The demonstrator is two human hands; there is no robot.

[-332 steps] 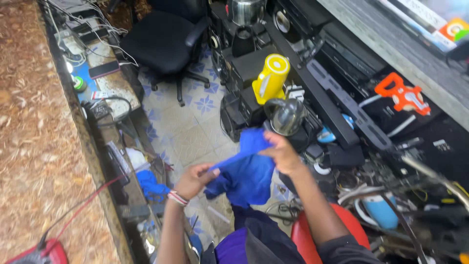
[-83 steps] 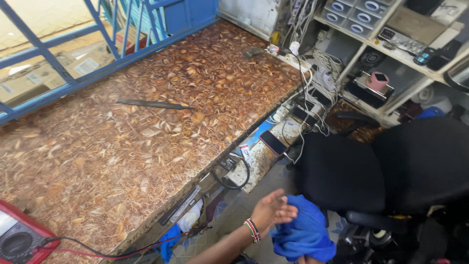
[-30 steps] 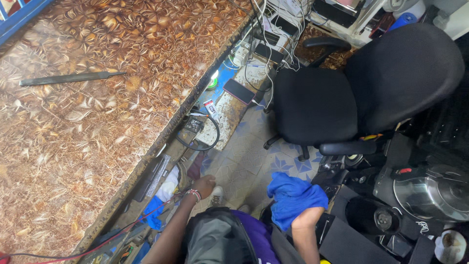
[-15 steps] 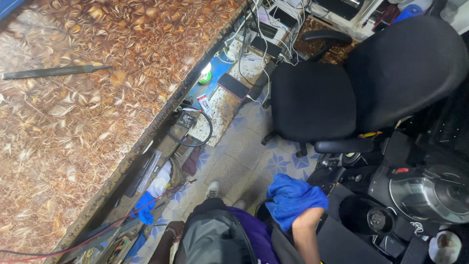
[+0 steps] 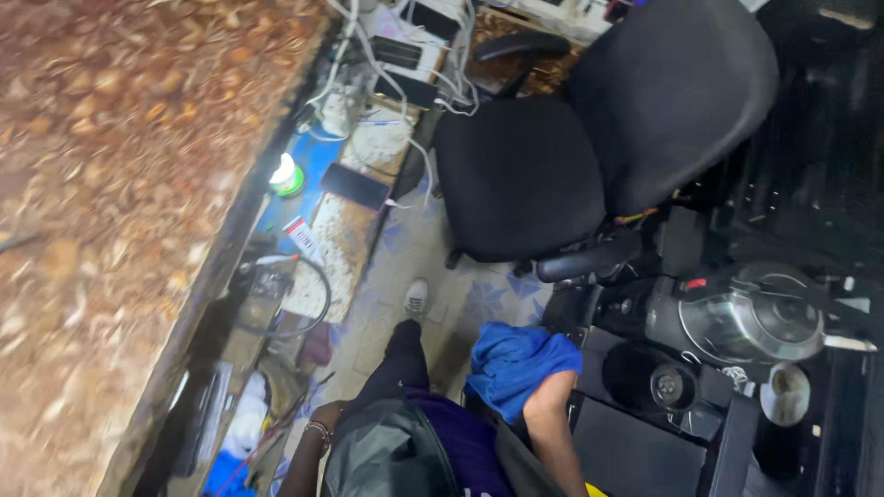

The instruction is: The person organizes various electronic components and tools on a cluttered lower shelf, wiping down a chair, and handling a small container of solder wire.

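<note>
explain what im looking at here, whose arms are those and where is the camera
The camera sits on a person's head and looks down, so the arms at the bottom are that person's own. The right hand is mostly hidden under a blue cloth that it grips. The left hand is out of sight; only its wrist with a bracelet shows, low beside the brown patterned counter. On the shelf under the counter lie a dark phone, cables and a small green-lit lamp. A black office chair stands ahead and a steel pot to the right.
</note>
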